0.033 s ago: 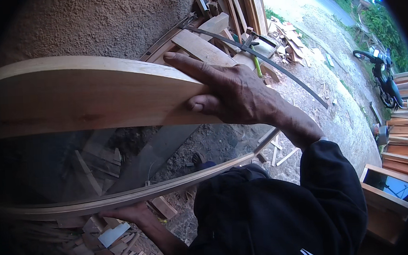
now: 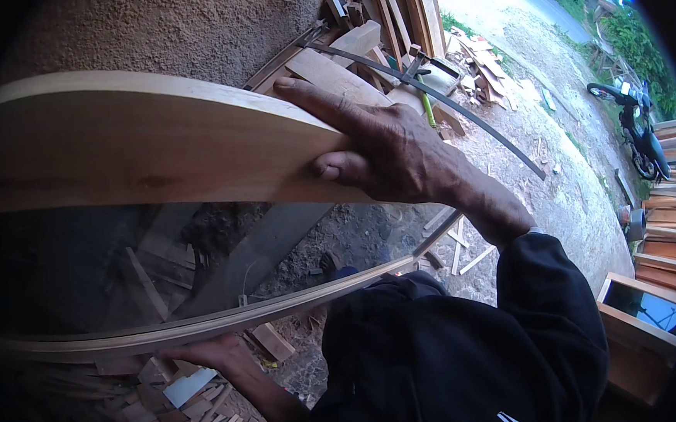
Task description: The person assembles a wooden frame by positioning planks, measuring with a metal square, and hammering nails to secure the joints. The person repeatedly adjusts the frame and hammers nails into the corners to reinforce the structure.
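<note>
The right hand (image 2: 384, 150) is closed over the end of a wide pale plank (image 2: 156, 145), fingers laid flat along its upper edge and the thumb curled against the near face. The plank is carried clear of the ground, set on edge, and runs from this grip toward the left rim of the view.

The left hand (image 2: 211, 350) is wrapped around the lower edge of a thin wooden strip (image 2: 205, 323) from beneath. The strip runs below the plank and roughly parallel to it. Whether strip and plank belong to one piece cannot be told here; a dark, smooth surface (image 2: 109, 264) fills the gap between them and may be a pane or simply shadow.

Status: both pieces are lifted and supported, one hand to each. Neither rests on any bench or stack in view, so setting down or fitting appears not yet done.

Surroundings: a rough plastered wall (image 2: 187, 27) stands behind the plank. Boards and offcuts (image 2: 373, 23) lean and lie at the foot of the wall. A long dark curved bar (image 2: 455, 103) crosses the dirt ground (image 2: 569, 197) beyond the right hand. Wood scraps (image 2: 188, 413) litter the ground under the left hand. A motorcycle (image 2: 638, 127) is parked well apart at the right edge, and a framed wooden box (image 2: 642, 316) sits at the lower right.
</note>
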Motion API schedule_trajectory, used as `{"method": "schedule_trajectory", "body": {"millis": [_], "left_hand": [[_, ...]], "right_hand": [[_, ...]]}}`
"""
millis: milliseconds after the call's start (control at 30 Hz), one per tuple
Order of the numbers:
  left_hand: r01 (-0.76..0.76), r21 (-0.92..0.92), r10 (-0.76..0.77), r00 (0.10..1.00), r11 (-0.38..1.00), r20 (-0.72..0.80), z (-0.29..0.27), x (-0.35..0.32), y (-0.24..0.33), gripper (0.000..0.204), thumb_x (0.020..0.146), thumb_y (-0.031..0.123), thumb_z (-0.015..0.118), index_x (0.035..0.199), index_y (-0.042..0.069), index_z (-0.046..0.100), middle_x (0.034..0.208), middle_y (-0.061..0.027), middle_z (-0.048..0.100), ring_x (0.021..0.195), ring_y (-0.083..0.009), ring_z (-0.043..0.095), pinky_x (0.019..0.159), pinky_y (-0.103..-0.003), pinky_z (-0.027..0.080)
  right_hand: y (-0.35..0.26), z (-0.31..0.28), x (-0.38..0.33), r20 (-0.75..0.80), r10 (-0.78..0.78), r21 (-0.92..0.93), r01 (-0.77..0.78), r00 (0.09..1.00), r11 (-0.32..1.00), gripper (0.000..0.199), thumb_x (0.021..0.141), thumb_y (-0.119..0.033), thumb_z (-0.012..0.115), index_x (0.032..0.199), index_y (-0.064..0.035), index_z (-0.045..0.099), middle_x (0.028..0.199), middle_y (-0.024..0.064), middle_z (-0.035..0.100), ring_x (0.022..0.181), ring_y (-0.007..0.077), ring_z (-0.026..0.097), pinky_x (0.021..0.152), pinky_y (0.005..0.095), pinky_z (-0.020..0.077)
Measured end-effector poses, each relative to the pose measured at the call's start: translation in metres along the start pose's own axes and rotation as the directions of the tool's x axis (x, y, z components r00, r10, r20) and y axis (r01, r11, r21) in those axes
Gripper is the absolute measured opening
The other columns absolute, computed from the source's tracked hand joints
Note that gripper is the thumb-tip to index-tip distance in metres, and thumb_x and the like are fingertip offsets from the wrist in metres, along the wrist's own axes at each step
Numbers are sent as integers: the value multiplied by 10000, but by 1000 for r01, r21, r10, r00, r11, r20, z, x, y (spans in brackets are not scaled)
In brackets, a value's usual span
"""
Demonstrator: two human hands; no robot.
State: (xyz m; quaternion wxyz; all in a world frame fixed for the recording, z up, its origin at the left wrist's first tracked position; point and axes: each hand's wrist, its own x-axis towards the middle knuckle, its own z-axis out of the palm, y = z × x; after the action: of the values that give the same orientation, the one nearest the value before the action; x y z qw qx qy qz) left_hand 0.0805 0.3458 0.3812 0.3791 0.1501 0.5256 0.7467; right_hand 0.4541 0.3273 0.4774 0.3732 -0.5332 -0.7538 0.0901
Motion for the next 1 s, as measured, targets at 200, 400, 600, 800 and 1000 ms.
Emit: {"method": "schedule_trajectory", "body": {"millis": [200, 400, 600, 800, 1000], "left_hand": [[-412, 228, 413, 909, 882, 44, 48, 11, 72, 932, 970, 777, 302, 1625, 126, 174, 1673, -181, 157, 1533, -336, 214, 1249, -521, 224], [-722, 340, 683, 687, 603, 248, 94, 48, 143, 914, 977, 772, 277, 1638, 155, 140, 1698, -148, 100, 1560, -316, 139, 1259, -518, 166], [-875, 415, 685, 461, 247, 564, 148, 97, 215, 914, 979, 772, 264, 1641, 157, 122, 1703, -135, 92, 1565, -307, 117, 1263, -507, 148], [-928, 366, 400, 362, 68, 842, 226, 133, 222, 914, 981, 772, 251, 1643, 159, 104, 1708, -122, 83, 1570, -298, 95, 1266, -496, 130], [-855, 488, 19, 499, 176, 867, 279, 154, 146, 969, 973, 789, 226, 1631, 86, 112, 1710, -108, 94, 1576, -256, 56, 1272, -430, 99]], "right_hand": [[17, -3, -11, -238, -9, 188, 55, 971, 981, 761, 997, -519, 578, 1606, -197, 254, 1056, 247, 711, 1029, 414, 700, 857, 487, 545], [31, 19, -10, -444, 47, 357, 128, 895, 925, 768, 1004, -514, 560, 1601, -157, 236, 1228, 286, 653, 1117, 468, 656, 953, 507, 538], [29, 63, -12, -399, 288, 663, 57, 870, 746, 717, 1045, -473, 483, 1599, -112, 206, 1357, 291, 577, 1237, 447, 600, 1044, 467, 484], [2, 111, -17, -419, 442, 853, 176, 794, 492, 662, 1080, -328, 475, 1593, -15, 195, 1547, 192, 381, 1451, 259, 361, 1188, 379, 285], [23, 126, -17, -191, 706, 973, 227, 682, 43, 574, 1062, -331, 555, 1466, 17, 343, 1405, 143, 487, 1297, 196, 492, 1089, 355, 415]]}}
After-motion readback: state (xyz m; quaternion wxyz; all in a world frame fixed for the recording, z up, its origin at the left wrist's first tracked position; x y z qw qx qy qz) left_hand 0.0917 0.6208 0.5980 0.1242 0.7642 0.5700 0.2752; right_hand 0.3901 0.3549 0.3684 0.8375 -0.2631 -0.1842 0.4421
